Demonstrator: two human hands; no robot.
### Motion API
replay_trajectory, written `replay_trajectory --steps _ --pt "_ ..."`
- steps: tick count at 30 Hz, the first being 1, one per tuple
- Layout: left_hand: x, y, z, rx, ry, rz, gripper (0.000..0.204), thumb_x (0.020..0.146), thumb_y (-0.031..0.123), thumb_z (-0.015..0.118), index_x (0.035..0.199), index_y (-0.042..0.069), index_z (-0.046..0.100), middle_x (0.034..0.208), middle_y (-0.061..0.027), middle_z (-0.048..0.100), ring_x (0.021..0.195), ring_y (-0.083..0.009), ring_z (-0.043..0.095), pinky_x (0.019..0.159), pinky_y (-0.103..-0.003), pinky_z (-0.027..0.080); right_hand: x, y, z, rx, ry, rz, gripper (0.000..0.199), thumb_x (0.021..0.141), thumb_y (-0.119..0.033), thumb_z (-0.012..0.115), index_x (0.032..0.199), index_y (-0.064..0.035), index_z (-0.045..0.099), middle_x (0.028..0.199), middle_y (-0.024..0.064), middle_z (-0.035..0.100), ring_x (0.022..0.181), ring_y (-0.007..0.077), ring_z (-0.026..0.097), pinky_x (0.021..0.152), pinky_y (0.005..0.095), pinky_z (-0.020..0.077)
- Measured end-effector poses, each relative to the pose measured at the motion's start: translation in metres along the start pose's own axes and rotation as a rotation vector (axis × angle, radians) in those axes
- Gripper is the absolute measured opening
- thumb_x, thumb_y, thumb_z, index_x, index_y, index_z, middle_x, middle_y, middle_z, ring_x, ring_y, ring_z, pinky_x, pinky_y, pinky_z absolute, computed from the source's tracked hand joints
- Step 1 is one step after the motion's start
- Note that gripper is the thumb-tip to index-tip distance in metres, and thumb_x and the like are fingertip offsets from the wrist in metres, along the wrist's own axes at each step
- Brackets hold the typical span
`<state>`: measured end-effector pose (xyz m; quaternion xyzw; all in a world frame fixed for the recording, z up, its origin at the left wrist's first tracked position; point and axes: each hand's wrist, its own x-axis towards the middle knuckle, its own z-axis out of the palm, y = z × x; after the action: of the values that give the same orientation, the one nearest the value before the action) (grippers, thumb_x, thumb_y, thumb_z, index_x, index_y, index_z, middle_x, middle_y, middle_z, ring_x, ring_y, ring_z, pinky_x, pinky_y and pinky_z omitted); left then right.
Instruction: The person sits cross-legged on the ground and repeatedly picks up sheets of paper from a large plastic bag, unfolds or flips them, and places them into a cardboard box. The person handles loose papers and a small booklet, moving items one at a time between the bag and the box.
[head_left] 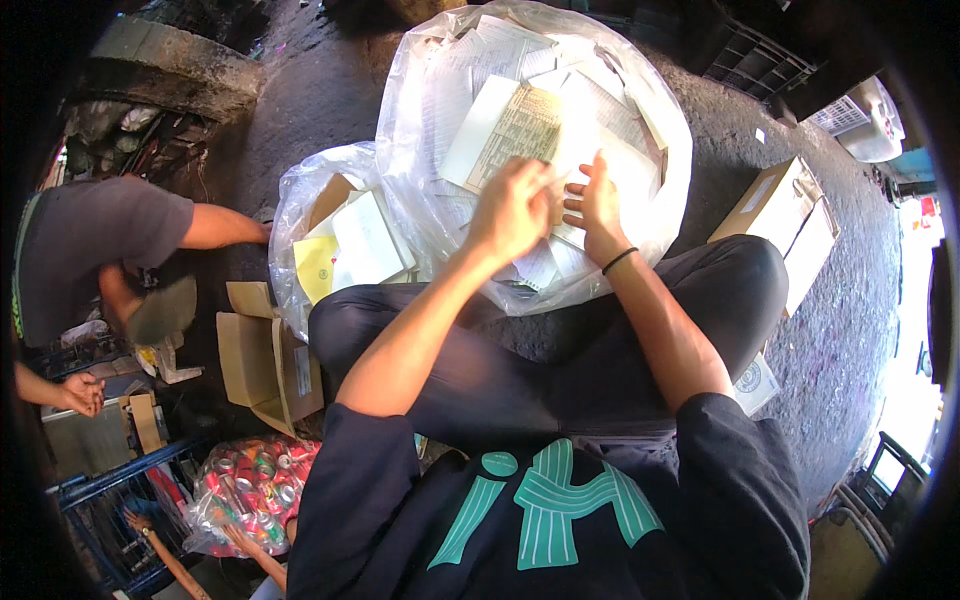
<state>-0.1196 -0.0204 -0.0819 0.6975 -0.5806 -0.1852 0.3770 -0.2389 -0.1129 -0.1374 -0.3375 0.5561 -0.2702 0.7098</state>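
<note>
Both my hands are over a large clear plastic bag packed with loose printed papers. My left hand is curled closed above the papers; whatever its fingers hold, if anything, is hidden. Beside it on the right, my right hand has its fingers apart, thumb up, and a dark band circles the wrist. Just beyond my left hand lies a yellowish printed sheet with a white margin. Strong light washes out the papers around my fingers.
A smaller plastic bag of papers and an open cardboard box are on my left. A bag of crushed cans lies lower left. Other people's arms reach in there. To the right stands a cardboard box.
</note>
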Motion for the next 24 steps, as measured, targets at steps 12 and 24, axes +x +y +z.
replay_trajectory --steps 12,24 --pt "0.006 -0.015 -0.191 0.425 0.421 -0.445 0.034 0.087 -0.002 0.064 0.121 -0.001 0.068 0.113 -0.0228 0.075 0.107 -0.0272 0.074 0.089 -0.039 0.055 -0.009 -0.016 -0.015 -0.047 -0.232 0.023 0.052 0.106 -0.036 0.050 0.136 0.0052 0.058 0.124 0.0187 0.069 0.102 0.0276 0.070 0.090 0.0394 0.0557" --pt "-0.020 -0.078 -0.141 0.537 0.385 -0.043 0.047 0.083 0.010 0.083 0.127 0.002 0.066 0.124 -0.0197 0.068 0.119 -0.0364 0.063 0.105 -0.045 0.050 -0.018 -0.017 0.031 -0.047 -0.138 0.048 0.037 0.096 -0.017 0.060 0.125 0.0072 0.062 0.106 0.0129 0.069 0.090 0.0234 0.069 0.070 0.0348 0.0559"
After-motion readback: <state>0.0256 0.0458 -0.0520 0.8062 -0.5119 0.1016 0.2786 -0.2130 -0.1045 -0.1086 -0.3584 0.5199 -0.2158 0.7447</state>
